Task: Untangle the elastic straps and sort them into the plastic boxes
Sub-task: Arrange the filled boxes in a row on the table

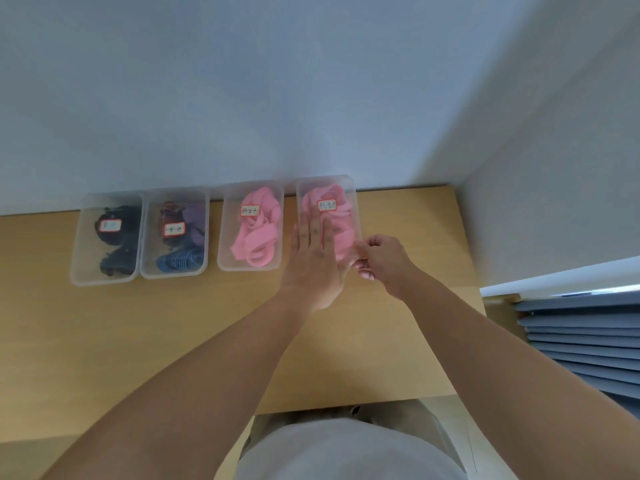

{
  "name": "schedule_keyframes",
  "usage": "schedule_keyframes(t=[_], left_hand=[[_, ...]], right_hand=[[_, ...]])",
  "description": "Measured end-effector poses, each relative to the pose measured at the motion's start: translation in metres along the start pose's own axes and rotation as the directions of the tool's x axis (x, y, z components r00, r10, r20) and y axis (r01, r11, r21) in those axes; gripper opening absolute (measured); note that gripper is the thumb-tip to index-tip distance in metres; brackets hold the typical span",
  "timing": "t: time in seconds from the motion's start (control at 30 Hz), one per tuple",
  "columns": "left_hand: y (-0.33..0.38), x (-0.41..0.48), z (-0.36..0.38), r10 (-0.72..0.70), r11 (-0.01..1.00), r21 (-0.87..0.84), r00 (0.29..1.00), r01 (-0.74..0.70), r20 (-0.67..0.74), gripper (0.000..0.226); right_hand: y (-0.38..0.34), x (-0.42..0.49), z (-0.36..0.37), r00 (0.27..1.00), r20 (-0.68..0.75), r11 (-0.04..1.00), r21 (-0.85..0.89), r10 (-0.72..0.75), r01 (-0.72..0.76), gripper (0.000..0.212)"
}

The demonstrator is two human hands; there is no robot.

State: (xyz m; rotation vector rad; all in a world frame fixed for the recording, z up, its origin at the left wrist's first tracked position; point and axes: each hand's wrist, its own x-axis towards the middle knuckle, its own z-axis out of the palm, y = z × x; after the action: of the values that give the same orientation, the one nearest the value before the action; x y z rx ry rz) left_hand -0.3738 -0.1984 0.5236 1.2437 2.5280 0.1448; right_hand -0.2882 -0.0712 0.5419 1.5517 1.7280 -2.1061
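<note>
Pressing flat with the left hand [313, 261], fingers straight, on the pink straps [341, 233] in the right-end box [304, 189]. Pinching with the right hand [382, 261], fingers curled, at the near right corner of that box, on what looks like a loose end of those straps; too blurry to be sure.

Biggest first: wooden table [173, 341] under it all. Then four clear boxes in a row along the far edge, by the wall. Left-end box [86, 220] with black straps [117, 240]. Mixed box [152, 209] just beside it, with blue, purple and red straps [180, 261]. Second pink box [228, 202] a little apart, holding other pink straps [254, 237]. Smallest: a little white label [327, 205] with a red border on each box, writing too small to read.

Looks like a late step, with every strap in sight lying in a box: tucking a pink bit in. Next move, most likely: push the end down inside the rim, then lift both hands slowly. Needs a soft touch, to stop springy straps popping back up and light boxes sliding.
</note>
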Motion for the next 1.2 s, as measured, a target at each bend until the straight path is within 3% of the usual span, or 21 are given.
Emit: schedule_keyframes(t=[0.13,0.23,0.3,0.4,0.53,0.63,0.87,0.97,1.07,1.2], left_hand=[[-0.002,-0.001,0.005,0.024,0.999,-0.040,0.998,-0.027,-0.062,0.084],[-0.001,-0.003,0.005,0.005,0.972,-0.232,0.988,-0.041,-0.156,0.073],[0.003,-0.007,0.004,-0.117,0.883,-0.470,0.970,0.003,-0.214,0.067],[0.012,-0.016,0.000,-0.338,0.648,-0.756,0.924,0.090,-0.179,0.057],[0.026,-0.019,-0.010,-0.552,0.539,-0.828,0.808,0.156,-0.208,0.036],[0.029,-0.014,-0.019,-0.664,0.400,-0.880,0.743,0.255,-0.086,0.024],[0.017,0.007,-0.019,-0.639,0.242,-0.888,0.753,0.391,0.157,0.019],[0.012,0.010,-0.015,-0.578,0.282,-0.890,0.804,0.359,0.141,0.041],[0.007,0.011,-0.011,-0.545,0.314,-0.876,0.825,0.367,0.150,0.041],[-0.005,0.016,-0.007,-0.486,0.159,-0.880,0.811,0.447,0.325,0.045]], right_hand=[[0.001,0.000,0.002,1.000,-0.016,0.999,-0.051,0.007,-0.008,0.012],[0.004,0.000,0.004,0.999,-0.046,0.999,-0.047,-0.005,0.003,0.013],[0.004,0.000,0.006,0.998,-0.066,0.999,-0.052,-0.015,0.012,0.015],[0.005,0.000,0.007,0.996,-0.089,0.996,-0.081,-0.028,0.021,0.019],[0.006,-0.003,0.005,0.994,-0.104,0.998,-0.067,-0.019,0.012,0.019],[0.009,-0.007,0.000,0.993,-0.117,0.999,-0.043,0.006,-0.011,0.016],[0.018,-0.013,-0.018,0.986,-0.166,0.999,-0.027,0.026,-0.030,0.019],[0.017,-0.013,-0.021,0.985,-0.166,0.999,-0.021,0.035,-0.039,0.020],[0.016,-0.012,-0.019,0.986,-0.164,0.999,-0.032,0.033,-0.039,0.021],[0.014,-0.010,-0.018,0.987,-0.160,0.996,-0.082,0.014,-0.028,0.019]])
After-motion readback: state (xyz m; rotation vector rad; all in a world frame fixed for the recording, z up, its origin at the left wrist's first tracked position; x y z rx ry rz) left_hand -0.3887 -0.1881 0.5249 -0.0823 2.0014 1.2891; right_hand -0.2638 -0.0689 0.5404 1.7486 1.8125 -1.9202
